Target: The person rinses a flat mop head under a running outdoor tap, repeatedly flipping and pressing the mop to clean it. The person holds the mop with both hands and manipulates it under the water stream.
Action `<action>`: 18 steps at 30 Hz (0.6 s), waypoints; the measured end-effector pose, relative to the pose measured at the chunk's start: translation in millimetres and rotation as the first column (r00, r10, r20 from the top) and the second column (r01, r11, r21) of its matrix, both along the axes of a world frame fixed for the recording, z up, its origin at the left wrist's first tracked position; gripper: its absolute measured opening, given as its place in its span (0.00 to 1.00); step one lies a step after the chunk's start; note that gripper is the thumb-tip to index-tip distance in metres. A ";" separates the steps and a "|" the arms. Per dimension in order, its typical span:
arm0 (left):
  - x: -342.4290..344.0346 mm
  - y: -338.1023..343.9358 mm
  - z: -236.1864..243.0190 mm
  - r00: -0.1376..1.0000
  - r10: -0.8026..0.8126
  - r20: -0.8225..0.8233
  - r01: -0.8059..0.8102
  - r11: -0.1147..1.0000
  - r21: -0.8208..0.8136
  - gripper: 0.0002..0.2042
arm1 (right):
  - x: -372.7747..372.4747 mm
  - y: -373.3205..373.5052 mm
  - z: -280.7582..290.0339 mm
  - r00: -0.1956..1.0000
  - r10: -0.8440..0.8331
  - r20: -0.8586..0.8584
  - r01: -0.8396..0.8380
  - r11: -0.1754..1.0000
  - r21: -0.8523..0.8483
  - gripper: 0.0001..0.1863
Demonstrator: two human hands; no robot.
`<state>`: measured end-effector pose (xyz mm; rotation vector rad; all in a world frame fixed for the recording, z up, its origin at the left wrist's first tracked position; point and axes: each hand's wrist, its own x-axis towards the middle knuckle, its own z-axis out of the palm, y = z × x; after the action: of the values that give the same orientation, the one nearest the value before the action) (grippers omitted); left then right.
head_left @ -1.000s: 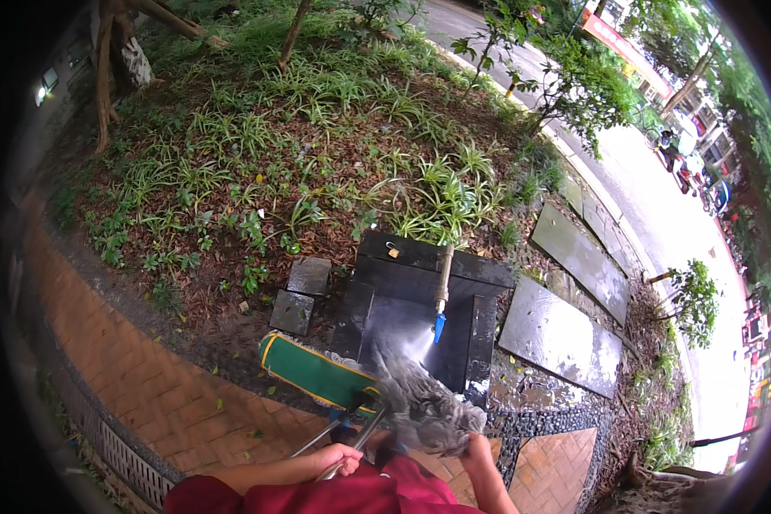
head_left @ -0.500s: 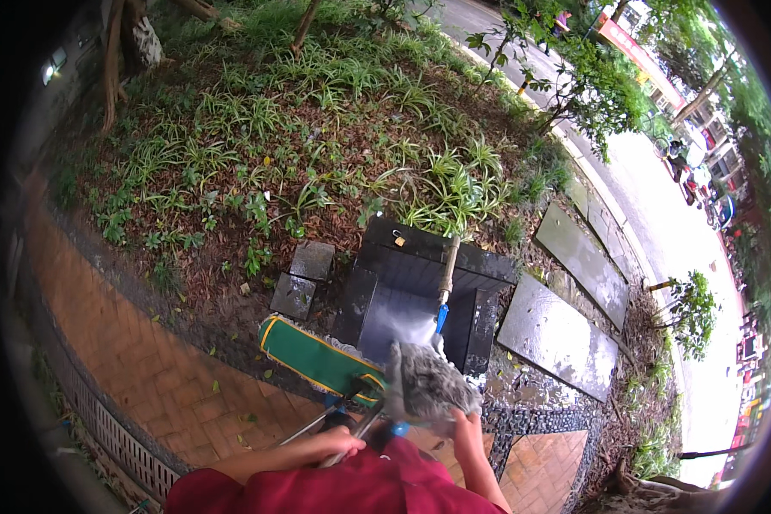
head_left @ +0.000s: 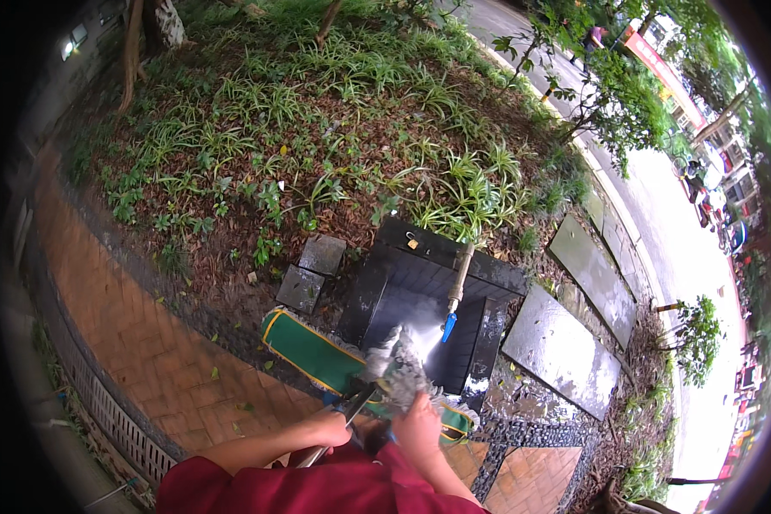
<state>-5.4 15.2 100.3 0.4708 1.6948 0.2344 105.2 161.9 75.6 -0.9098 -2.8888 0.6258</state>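
Observation:
My left hand [head_left: 330, 428] is closed round the metal handle [head_left: 354, 408] of a mop. At its end, a wet grey shaggy mop head [head_left: 401, 377] hangs over the near part of a dark stone basin [head_left: 481, 347]. My right hand [head_left: 418, 428] grips the near edge of that mop head. White water spray [head_left: 427, 336] spreads beneath a tap [head_left: 460, 278] with a blue lever [head_left: 449, 326]. A second, wide flat mop [head_left: 313, 351], green with yellow trim and a pale fringe, lies along the basin's near side, partly hidden behind my hands.
A small padlock [head_left: 412, 243] sits on the basin's back ledge. Square slabs [head_left: 300, 288] lie to its left, long wet slabs [head_left: 565, 341] to its right. Planted ground [head_left: 257, 163] rises behind. Brick paving [head_left: 163, 360] runs left, beside a drain grating [head_left: 124, 430].
The grey mop head has moved left and is now bunched and tilted instead of spread out. My right hand has moved left, closer to my left hand. More of the tap's lever shows.

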 end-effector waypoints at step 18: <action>27.7 -35.8 -78.2 0.216 0.556 0.803 -0.781 0.592 -0.200 0.15 | 34.2 14.8 -12.2 0.968 -0.240 0.078 0.252 0.918 -0.307 0.22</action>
<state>22.3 -20.6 22.1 -0.2857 0.7904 1.1761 139.4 176.8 63.4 -1.3103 -2.6827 1.0724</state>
